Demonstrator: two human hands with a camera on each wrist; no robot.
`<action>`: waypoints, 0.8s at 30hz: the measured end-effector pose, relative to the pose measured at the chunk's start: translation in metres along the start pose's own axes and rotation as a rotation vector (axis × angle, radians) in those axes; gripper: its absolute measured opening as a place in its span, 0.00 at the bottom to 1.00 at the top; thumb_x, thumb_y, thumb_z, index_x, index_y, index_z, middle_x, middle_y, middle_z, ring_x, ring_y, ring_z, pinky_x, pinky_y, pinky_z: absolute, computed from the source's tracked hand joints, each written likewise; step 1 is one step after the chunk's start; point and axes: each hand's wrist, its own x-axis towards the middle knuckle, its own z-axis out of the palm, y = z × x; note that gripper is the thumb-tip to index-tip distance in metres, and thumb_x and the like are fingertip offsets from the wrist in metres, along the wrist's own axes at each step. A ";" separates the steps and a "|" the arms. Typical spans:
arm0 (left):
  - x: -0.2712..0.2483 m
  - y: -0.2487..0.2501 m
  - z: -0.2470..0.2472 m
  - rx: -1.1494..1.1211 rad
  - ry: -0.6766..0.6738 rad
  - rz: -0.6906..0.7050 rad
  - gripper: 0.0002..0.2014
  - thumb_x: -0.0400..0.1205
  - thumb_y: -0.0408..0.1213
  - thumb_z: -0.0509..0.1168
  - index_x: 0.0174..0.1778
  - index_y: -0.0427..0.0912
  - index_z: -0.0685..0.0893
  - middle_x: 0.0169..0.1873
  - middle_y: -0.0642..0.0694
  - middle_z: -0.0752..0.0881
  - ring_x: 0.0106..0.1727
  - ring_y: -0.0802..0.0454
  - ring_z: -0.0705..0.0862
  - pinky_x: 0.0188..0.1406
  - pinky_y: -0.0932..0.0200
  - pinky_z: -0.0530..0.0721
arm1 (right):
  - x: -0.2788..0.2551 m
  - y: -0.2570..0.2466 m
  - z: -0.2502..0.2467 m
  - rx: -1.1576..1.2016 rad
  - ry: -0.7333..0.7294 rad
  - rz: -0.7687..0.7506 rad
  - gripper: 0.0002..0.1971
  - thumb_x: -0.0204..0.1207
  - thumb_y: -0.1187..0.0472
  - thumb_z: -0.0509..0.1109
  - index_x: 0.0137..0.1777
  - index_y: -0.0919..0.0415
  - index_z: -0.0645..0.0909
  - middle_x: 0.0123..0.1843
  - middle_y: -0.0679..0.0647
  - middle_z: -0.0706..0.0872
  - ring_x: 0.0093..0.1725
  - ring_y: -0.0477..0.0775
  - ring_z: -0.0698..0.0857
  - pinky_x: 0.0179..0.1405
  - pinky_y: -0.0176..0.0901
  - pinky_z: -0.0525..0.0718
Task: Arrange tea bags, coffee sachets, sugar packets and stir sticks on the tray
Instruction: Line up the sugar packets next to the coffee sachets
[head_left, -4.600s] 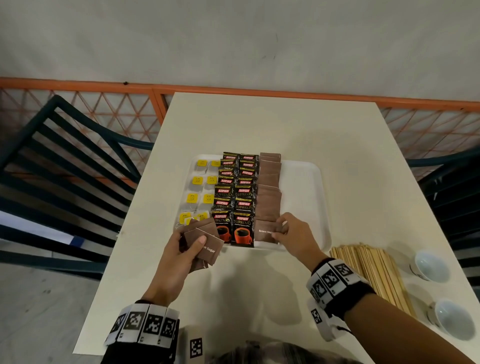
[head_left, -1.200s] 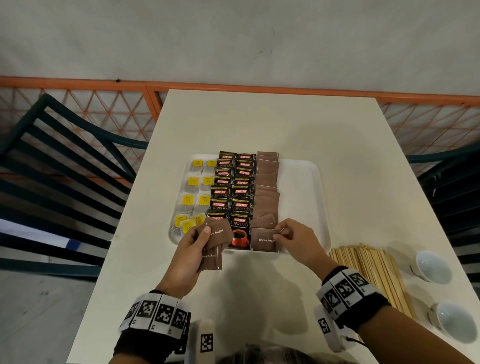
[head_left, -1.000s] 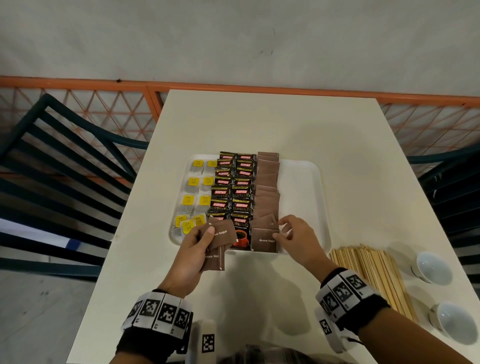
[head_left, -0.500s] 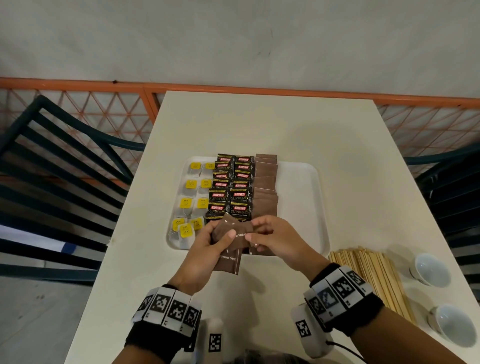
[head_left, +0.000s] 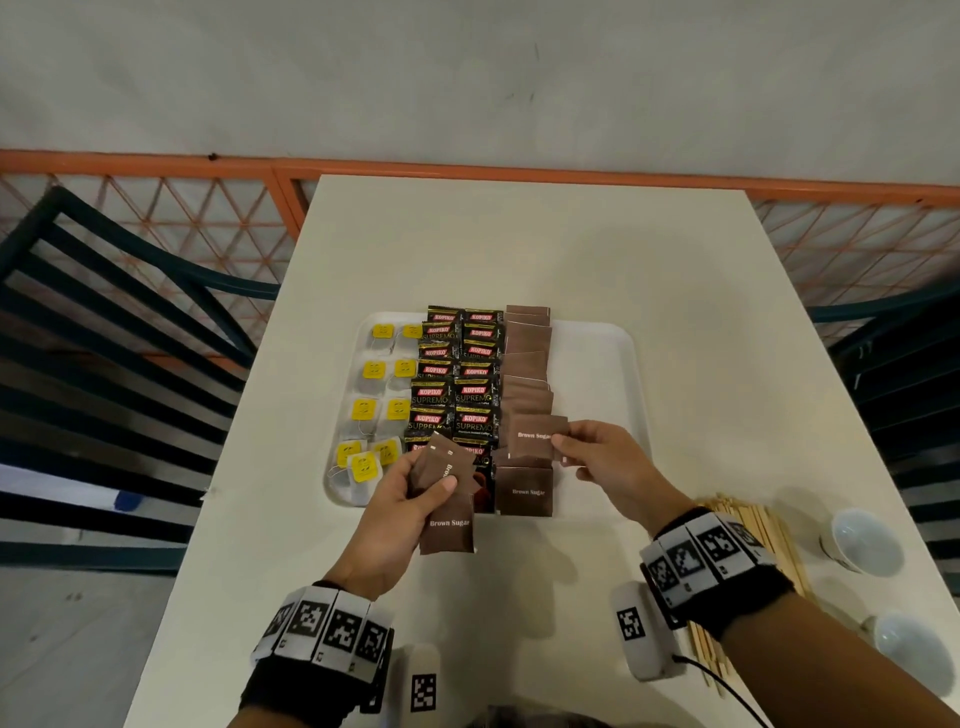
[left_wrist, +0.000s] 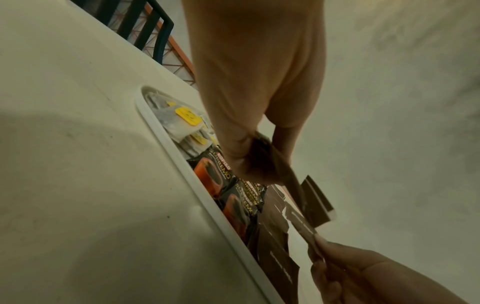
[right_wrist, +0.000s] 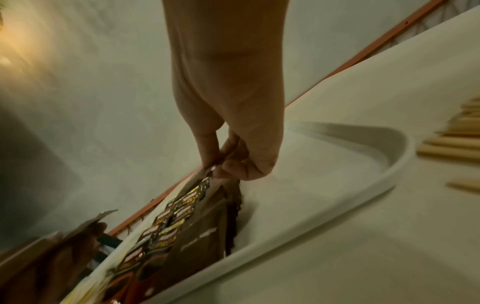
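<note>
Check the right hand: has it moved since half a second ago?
Yes. The right hand has drawn away from the left hand, rightward over the tray, and now pinches one brown sugar packet above the sugar column.

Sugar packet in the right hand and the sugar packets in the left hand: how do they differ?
The right hand pinches one packet by its edge, flat over the tray. The left hand grips several packets, fanned, nearer the tray's front edge. All are brown, marked "Brown Sugar".
</note>
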 end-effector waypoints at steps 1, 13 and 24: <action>0.001 0.000 0.000 0.001 0.002 0.002 0.17 0.79 0.23 0.63 0.62 0.41 0.76 0.51 0.41 0.87 0.46 0.48 0.87 0.38 0.58 0.89 | 0.002 0.002 0.001 -0.027 -0.002 0.005 0.05 0.77 0.65 0.68 0.51 0.62 0.82 0.38 0.52 0.85 0.36 0.47 0.79 0.34 0.36 0.74; 0.003 -0.005 -0.004 0.012 0.018 0.000 0.17 0.79 0.24 0.64 0.63 0.40 0.76 0.50 0.42 0.87 0.43 0.51 0.88 0.37 0.59 0.89 | 0.010 0.022 0.020 -0.286 0.158 -0.082 0.08 0.72 0.63 0.73 0.49 0.60 0.79 0.37 0.51 0.82 0.42 0.51 0.80 0.33 0.30 0.72; 0.004 -0.001 0.005 -0.012 0.039 0.048 0.12 0.79 0.25 0.63 0.57 0.41 0.78 0.49 0.41 0.87 0.46 0.48 0.86 0.41 0.55 0.87 | -0.026 0.002 0.039 -0.446 0.023 -0.277 0.13 0.77 0.47 0.65 0.50 0.56 0.77 0.44 0.51 0.82 0.41 0.45 0.79 0.36 0.29 0.74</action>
